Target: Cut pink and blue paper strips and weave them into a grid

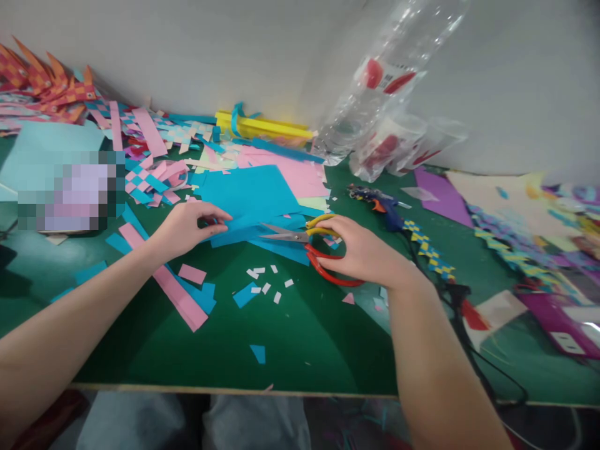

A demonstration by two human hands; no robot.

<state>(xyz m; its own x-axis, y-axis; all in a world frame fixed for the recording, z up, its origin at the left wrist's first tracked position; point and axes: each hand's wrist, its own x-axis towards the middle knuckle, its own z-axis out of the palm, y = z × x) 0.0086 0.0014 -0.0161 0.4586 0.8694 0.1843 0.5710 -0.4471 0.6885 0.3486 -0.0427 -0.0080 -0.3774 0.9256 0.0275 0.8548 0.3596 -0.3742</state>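
My right hand (363, 250) is wrapped round a pair of scissors (285, 235) with one yellow and one red handle loop. The blades are parted and point left, over blue paper. My left hand (192, 231) pinches a blue paper strip (248, 231) between thumb and fingers, left of the blade tips. Behind the strip lies a larger blue sheet (257, 187), partly over pink paper (304, 175). Small white paper bits (266, 288) are scattered on the green table (309, 350) below the scissors. A long pink strip (173, 294) lies beneath my left forearm.
A glue gun (387, 206) with a cord lies to the right, near a woven yellow-and-blue strip (429, 250). A clear plastic bottle (370, 94) leans against the wall beside plastic cups (403, 144). Woven pieces (145, 181) and a yellow folded piece (267, 128) lie at the back.
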